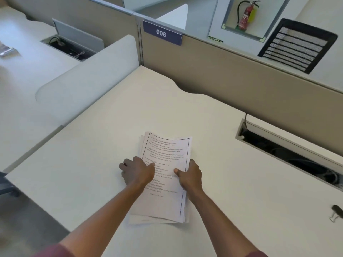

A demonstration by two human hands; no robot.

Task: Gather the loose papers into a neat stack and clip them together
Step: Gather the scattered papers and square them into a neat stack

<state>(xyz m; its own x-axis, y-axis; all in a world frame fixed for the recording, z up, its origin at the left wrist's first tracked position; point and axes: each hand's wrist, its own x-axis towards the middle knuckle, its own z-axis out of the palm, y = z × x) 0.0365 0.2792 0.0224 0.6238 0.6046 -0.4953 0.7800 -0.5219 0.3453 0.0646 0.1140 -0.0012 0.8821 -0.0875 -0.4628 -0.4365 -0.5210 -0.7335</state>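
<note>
A stack of printed papers (165,154) lies on the white desk (92,164), its sheets slightly fanned along the left and bottom edges. My left hand (137,171) presses on the stack's left edge, fingers spread over the desk and paper. My right hand (191,175) grips the right edge, thumb on top of the top sheet and fingers under or beside the stack. A black binder clip (336,213) with silver handles lies on the desk at the far right edge of the view, well apart from both hands.
A beige partition wall (222,76) with a "008" sign (161,33) runs behind the desk. An open cable tray (289,154) is cut into the desk at the right. A frosted divider (87,78) stands to the left, with a neighbouring desk beyond it.
</note>
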